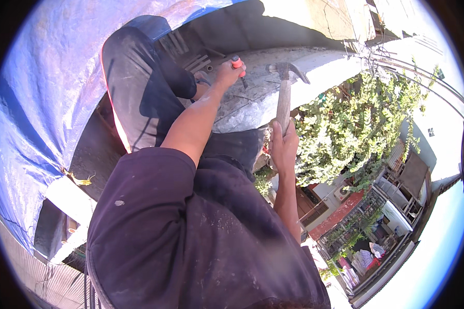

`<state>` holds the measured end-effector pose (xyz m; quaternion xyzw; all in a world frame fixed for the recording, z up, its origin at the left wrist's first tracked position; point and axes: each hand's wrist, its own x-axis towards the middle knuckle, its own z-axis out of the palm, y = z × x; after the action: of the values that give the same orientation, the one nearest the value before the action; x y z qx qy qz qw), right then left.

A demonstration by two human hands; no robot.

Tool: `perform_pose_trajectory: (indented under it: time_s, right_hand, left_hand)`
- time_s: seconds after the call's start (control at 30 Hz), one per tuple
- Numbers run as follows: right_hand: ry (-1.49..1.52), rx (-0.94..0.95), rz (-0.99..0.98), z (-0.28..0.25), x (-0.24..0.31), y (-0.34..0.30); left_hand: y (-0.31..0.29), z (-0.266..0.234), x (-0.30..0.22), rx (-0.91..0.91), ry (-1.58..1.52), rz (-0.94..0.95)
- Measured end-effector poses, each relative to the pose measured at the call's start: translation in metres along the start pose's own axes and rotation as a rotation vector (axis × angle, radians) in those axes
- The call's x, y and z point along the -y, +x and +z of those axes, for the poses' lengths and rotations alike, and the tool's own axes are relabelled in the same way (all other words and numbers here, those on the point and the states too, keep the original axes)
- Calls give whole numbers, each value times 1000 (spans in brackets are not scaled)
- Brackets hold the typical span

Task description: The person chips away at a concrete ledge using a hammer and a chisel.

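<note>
My left hand [225, 75] is closed round a chisel [237, 63] with a red and black handle. Its dark shaft slants down toward the rough grey concrete ledge [265, 91]; whether the tip touches it I cannot tell. A claw hammer [283, 103] stands upright in my right hand [284, 147], gripped low on its worn wooden handle. The steel head is up, right of the chisel and apart from it, with the claw pointing right. Rubble and a pale, broken edge show on the ledge below the chisel.
A blue tarp [46, 103] hangs along the left. My bent leg in dark trousers [134, 87] is beside the ledge. Several pipe pieces [196, 63] lie behind my left hand. Leafy branches [345, 129] and cables [407, 67] are at the right, with a house and yard lower down.
</note>
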<state>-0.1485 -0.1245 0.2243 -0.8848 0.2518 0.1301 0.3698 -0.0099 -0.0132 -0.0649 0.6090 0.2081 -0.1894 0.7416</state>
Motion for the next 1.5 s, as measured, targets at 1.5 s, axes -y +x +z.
perform_pose_trajectory:
  time_s: [1.5]
  right_hand:
    - [-531, -43, -287, 20, 33, 27]
  left_hand:
    - [-16, 9, 1, 300, 249, 190]
